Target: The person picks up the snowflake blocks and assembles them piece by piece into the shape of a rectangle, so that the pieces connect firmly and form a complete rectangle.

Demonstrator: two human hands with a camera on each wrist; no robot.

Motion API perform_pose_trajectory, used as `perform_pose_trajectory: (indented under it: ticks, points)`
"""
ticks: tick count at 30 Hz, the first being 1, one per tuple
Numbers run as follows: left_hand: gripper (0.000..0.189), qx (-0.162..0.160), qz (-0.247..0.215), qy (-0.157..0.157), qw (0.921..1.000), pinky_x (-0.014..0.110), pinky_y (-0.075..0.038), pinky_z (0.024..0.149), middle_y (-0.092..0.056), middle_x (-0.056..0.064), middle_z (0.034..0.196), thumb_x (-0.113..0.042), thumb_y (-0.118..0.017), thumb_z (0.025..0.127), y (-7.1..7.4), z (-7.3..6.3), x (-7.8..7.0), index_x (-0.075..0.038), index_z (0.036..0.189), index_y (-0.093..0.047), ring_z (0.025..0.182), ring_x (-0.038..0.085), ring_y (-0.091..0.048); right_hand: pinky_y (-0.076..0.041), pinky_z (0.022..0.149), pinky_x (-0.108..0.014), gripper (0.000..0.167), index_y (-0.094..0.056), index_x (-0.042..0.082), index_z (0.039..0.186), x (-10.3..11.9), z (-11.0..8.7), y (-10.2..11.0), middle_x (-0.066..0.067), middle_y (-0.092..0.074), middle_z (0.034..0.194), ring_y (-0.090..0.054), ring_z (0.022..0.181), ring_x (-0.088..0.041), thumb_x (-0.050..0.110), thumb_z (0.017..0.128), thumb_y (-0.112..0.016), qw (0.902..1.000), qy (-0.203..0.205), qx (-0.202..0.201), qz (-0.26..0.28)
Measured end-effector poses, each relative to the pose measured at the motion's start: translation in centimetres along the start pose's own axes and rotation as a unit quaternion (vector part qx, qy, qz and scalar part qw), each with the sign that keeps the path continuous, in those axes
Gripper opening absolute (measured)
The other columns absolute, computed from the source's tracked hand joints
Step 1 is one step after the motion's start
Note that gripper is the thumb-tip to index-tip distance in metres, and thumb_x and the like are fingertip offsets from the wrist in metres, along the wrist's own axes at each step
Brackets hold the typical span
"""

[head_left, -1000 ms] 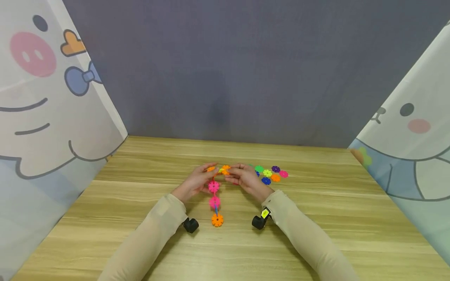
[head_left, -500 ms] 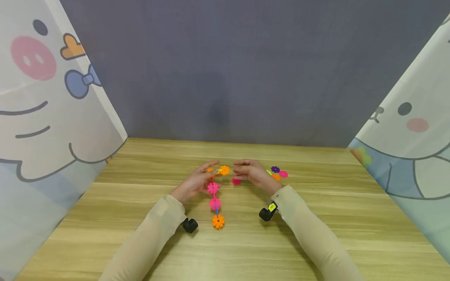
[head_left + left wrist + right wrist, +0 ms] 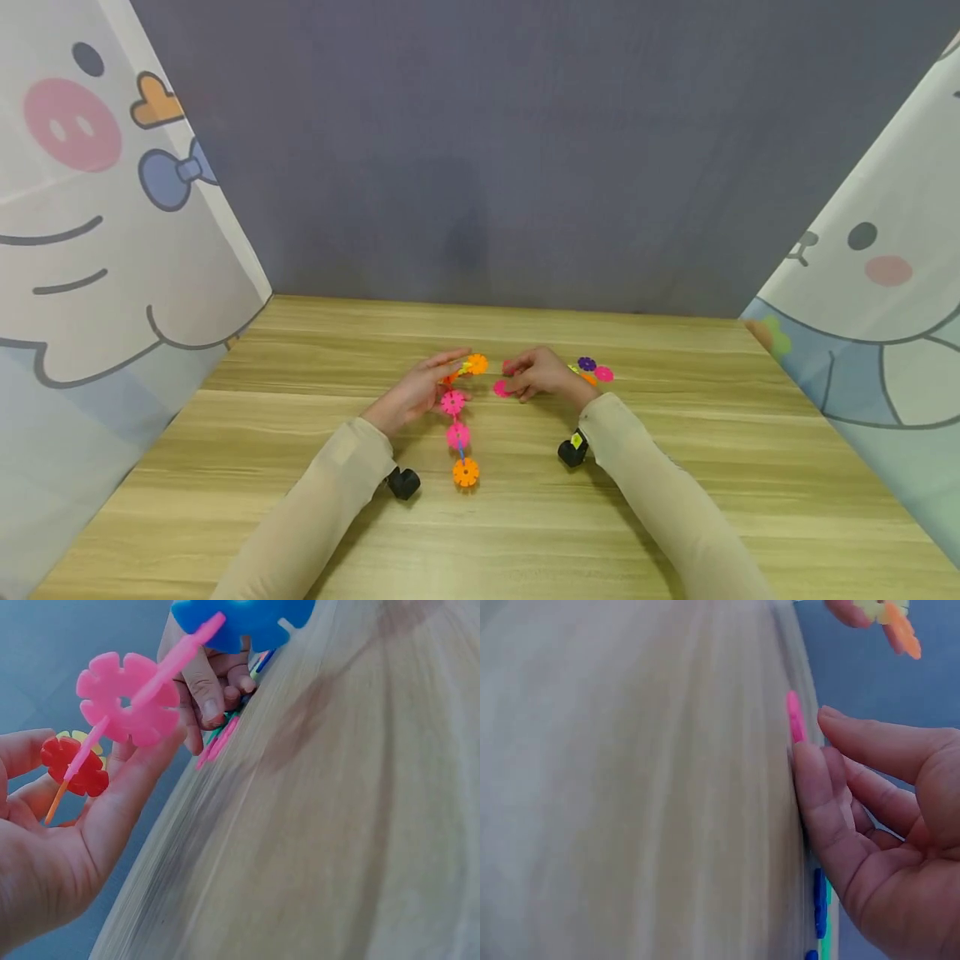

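My left hand (image 3: pixel 420 387) holds a chain of slotted flower-shaped plastic discs between thumb and fingers. An orange disc (image 3: pixel 477 364) sticks out at its far end. Pink discs (image 3: pixel 452 402) and another orange disc (image 3: pixel 466 473) run down towards me. In the left wrist view a blue disc (image 3: pixel 259 622), a pink disc (image 3: pixel 154 724) and a red disc (image 3: pixel 90 780) of the chain show. My right hand (image 3: pixel 543 372) is low over the table, fingertips right at a loose pink disc (image 3: pixel 501 388). In the right wrist view its fingers stand apart, one fingertip overlapping the pink disc (image 3: pixel 795 716).
To the right of my right hand lie loose discs: purple (image 3: pixel 587 364), pink (image 3: pixel 604 374) and orange (image 3: pixel 589 379), partly hidden by the hand. A blue disc (image 3: pixel 820 904) lies under the right wrist. A grey panel (image 3: pixel 480 167) stands behind the wooden table (image 3: pixel 360 325).
My right hand has let go of the chain's far orange disc, drawn back to the right and come down to the pink discs. The left hand keeps its hold, nearly still.
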State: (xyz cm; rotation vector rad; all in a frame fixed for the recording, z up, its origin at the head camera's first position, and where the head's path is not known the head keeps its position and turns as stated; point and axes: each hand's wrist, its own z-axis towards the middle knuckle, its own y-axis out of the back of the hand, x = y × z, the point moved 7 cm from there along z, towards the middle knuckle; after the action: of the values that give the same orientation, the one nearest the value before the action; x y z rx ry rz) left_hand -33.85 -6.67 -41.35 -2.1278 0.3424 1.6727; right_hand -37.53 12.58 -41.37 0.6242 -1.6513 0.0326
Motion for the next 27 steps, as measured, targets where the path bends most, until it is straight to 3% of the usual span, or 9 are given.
perform_pose_trajectory:
  ticks: [5, 13, 27]
  points:
    - [0.051, 0.008, -0.004, -0.006, 0.9999, 0.029, -0.057, 0.055, -0.031, 0.019, 0.158, -0.024, -0.042, 0.109, -0.07, 0.06, -0.03, -0.011, 0.157, -0.032, 0.088, 0.02, -0.069, -0.06, 0.062, -0.033, 0.04, -0.067, -0.011, 0.119, 0.12, 0.05, -0.25, -0.021, -0.07, 0.114, -0.066, 0.062, -0.016, -0.003, 0.081, -0.075, 0.9981, 0.0, 0.0, -0.062]
    - [0.05, 0.006, -0.007, -0.008, 0.9999, 0.034, -0.059, 0.061, -0.03, 0.019, 0.158, -0.023, -0.042, 0.109, -0.1, 0.11, -0.09, -0.009, 0.156, -0.032, 0.097, 0.028, -0.068, -0.06, 0.062, -0.034, 0.031, -0.072, -0.008, 0.11, 0.52, -0.13, -0.52, -0.016, -0.074, 0.089, -0.069, 0.063, -0.021, -0.003, 0.081, -0.078, 0.9942, 0.0, -0.006, -0.107]
    - [0.049, 0.003, 0.001, -0.004, 1.0, 0.033, -0.059, 0.061, -0.035, 0.02, 0.155, -0.023, -0.041, 0.109, 0.45, -0.2, -0.11, -0.01, 0.156, -0.033, 0.098, 0.025, -0.068, -0.059, 0.059, -0.035, 0.02, -0.066, -0.004, 0.092, 0.84, -0.43, -0.57, -0.011, -0.068, 0.084, -0.067, 0.061, -0.02, -0.007, 0.077, -0.079, 0.9945, 0.03, -0.02, -0.099]
